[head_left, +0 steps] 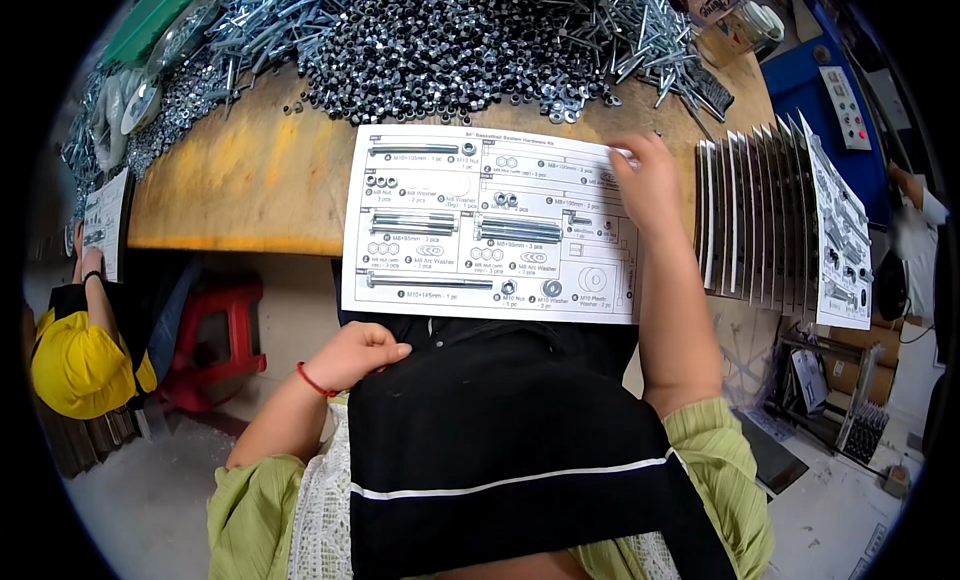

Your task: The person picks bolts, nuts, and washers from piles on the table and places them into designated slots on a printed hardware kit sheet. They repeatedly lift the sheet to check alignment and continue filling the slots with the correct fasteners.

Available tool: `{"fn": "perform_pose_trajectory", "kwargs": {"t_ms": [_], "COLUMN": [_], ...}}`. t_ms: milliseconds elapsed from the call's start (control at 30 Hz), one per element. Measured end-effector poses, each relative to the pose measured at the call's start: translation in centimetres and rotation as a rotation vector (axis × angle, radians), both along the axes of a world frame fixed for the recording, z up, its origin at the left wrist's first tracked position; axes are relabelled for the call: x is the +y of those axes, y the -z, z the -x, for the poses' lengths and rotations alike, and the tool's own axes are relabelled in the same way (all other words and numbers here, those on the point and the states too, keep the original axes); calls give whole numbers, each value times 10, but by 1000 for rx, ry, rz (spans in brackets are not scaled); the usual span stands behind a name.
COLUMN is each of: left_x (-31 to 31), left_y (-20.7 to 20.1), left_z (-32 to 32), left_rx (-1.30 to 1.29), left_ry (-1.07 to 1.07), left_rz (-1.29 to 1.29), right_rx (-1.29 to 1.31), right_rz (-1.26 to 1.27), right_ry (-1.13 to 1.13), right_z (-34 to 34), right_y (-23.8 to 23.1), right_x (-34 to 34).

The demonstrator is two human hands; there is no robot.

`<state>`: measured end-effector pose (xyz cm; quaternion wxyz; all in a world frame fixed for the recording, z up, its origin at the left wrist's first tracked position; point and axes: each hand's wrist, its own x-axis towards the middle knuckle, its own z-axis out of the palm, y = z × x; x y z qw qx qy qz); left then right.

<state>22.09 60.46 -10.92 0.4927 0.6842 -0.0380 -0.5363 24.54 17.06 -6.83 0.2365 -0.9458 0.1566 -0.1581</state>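
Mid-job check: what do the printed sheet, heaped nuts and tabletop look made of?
Printed sheet: paper or thin card, perhaps coated; flat, white, crisply printed. Heaped nuts: likely metal, shiny finish; they glint silver. Tabletop: probably wood, worn finish; blotchy yellow-brown streaks.

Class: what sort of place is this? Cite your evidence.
Probably a hardware workshop or small factory: a wide heap of small, dark, shiny metal nuts on a brown wooden table, a white rectangular card showing bolts, and a blue cabinet with a white button panel.

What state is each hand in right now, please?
Left hand: loosely closed, nothing visibly held.
Right hand: curled at the printed card; grip unclear.
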Motion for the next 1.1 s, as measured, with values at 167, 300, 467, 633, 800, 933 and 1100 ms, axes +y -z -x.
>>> {"fn": "perform_pose_trajectory", "kwargs": {"t_ms": [167, 300, 467, 633, 800, 933, 1100], "left_x": [-4, -22, -31, -71, -132, -121, -92], "left_y": [-30, -36, -35, -34, -51, -37, -22], "left_z": [-26, -35, -56, -74, -85, -85, -81], "left_rx": [-187, -330, -339, -531, -670, -485, -1167], "left_ry": [-145, -273, -330, -412, -293, -272, -120], "left_rz": [132, 224, 257, 394, 395, 327, 133], "right_rx": [72, 176, -68, 176, 346, 275, 251], "right_rz": [221, 306, -48, -1052, -1298, -1218, -1101], "right_ry": [-171, -170, -100, -154, -292, -283, -219], "right_z": [-84, -103, -92, -61, -24, -17, -3], "right_y": [22, 27, 33, -16, -33, -22, -6], "right_x": [13, 14, -5, 48, 109, 124, 130]}}
